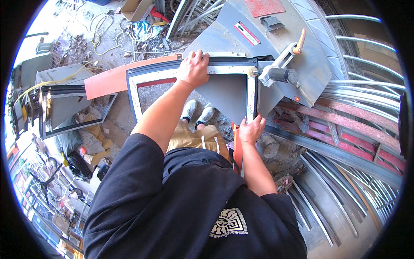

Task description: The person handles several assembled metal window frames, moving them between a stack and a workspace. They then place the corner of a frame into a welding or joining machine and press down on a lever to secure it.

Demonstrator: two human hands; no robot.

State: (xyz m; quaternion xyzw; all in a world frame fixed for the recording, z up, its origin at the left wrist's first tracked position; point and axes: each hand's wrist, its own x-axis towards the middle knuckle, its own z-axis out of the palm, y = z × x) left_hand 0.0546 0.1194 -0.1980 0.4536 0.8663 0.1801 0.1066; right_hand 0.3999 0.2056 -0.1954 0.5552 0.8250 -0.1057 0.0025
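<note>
A rectangular window frame (228, 63), white on its face with dark grey outer edges, lies across a grey metal machine table (228, 93). My left hand (194, 69) is wrapped over the frame's far bar. Lower on the right, my right hand (252, 128) grips the bottom end of the right-hand bar. The frame's upper right corner sits against the tip of a clamp (278, 74) with a dark cylinder and an orange handle. Under the frame's left part runs a reddish-orange board (108, 80). My body hides the frame's near side.
Another dark-edged frame (77, 125) leans at the left beside a grey box. Yellow cable (99, 39) and debris cover the far floor. Long metal profiles (319, 198) lie at the lower right, below red beams (345, 116). A red plate (265, 7) rests on the machine's far end.
</note>
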